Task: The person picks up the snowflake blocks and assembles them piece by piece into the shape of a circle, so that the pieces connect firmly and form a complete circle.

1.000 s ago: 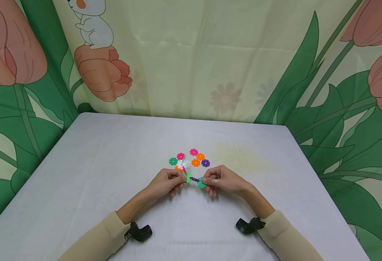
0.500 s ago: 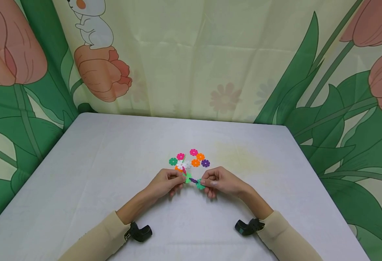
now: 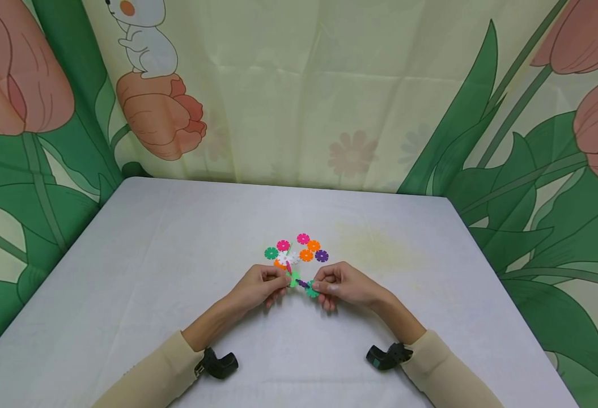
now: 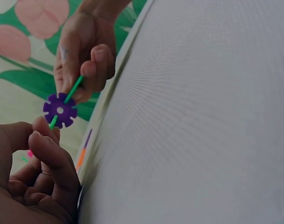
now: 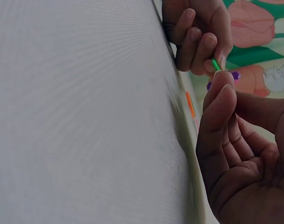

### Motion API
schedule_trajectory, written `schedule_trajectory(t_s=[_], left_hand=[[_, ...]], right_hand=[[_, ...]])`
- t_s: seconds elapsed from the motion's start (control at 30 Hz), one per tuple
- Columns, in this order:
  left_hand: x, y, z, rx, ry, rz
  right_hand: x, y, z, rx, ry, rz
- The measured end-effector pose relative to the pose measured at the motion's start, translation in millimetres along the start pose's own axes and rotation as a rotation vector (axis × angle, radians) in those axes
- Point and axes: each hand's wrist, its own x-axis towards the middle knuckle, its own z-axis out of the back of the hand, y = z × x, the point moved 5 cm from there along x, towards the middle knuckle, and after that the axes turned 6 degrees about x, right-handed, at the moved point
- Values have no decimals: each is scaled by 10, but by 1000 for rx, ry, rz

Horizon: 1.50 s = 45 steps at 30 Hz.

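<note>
My left hand (image 3: 262, 286) pinches a light green notched snowflake disc (image 3: 294, 279) between thumb and fingers. A pink disc (image 3: 288, 267) stands at its far side, and a purple disc (image 3: 302, 283) is joined at its right. Opposite, my right hand (image 3: 350, 284) pinches a teal-green snowflake disc (image 3: 311, 292). Seen edge-on in the left wrist view, this green disc (image 4: 74, 87) meets a notch of the purple disc (image 4: 49, 111); how deep it sits cannot be told. In the right wrist view my fingertips hide most of the discs.
Just beyond the hands lie loose snowflake discs: pink (image 3: 303, 238), orange (image 3: 306, 255), purple (image 3: 321, 256), green (image 3: 271, 253) and white (image 3: 283, 258). They rest on a white-covered table (image 3: 202, 226). A printed curtain (image 3: 288, 113) hangs behind its far edge.
My right hand has shifted slightly left and toward me with the teal-green disc. The purple disc has tilted a little. My left hand stays nearly in place.
</note>
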Motion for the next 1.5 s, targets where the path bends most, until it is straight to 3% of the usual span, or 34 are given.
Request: schedule_trajectory(t_s=[0.5,0.8,1.13,1.5], left_hand=[[-24,-18,-1,-27,-17,27],[-6,-23,-13,-99,23,21],[4,-21,-6,-31,28,-35],[12,-4,-21,-15,34,-31]], right_hand=[[-10,15,3,33,-18,37],[3,52,-21,66,-67,48],[20,115,-168,132,-69,102],[43,127,-227,136,-139,67]])
